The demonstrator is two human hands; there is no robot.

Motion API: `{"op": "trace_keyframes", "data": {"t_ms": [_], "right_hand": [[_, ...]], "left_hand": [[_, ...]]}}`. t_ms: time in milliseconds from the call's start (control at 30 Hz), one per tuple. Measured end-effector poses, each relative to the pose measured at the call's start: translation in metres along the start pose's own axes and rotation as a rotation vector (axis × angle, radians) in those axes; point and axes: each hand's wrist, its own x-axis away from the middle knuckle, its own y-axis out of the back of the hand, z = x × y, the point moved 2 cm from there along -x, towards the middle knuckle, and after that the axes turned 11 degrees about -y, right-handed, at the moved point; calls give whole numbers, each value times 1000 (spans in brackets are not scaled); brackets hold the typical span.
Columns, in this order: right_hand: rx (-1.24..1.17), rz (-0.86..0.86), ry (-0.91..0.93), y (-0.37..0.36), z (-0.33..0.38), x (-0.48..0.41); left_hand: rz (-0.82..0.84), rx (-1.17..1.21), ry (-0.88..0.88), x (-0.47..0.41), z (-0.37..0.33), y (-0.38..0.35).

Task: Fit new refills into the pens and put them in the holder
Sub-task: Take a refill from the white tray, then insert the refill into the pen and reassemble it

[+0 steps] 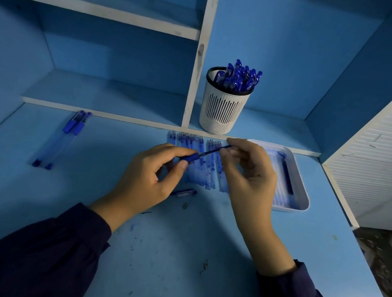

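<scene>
Over the bench [172, 260] middle, toward its back edge, left hand [149, 174] pinches a pen grip section [189, 158]. Right hand [250, 172] pinches the refill [215, 150] at its outer end; it bridges both hands.

Blue pen [189, 158] w/ refill [215, 150] sticking out, tilted, white holder [221, 111] packed w/ capped pens [239, 78]
</scene>
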Motion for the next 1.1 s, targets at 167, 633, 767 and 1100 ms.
{"op": "trace_keyframes", "data": {"t_ms": [167, 633, 767, 1100], "right_hand": [[176, 75, 113, 3, 1, -2], [14, 340, -273, -2, 9, 14], [62, 322, -334, 1, 4, 20], [560, 611, 146, -6, -9, 42]], "left_hand": [[35, -37, -13, 0, -3, 1], [53, -90, 20, 13, -15, 16], [9, -97, 53, 16, -12, 24], [-10, -89, 104, 25, -12, 29]]}}
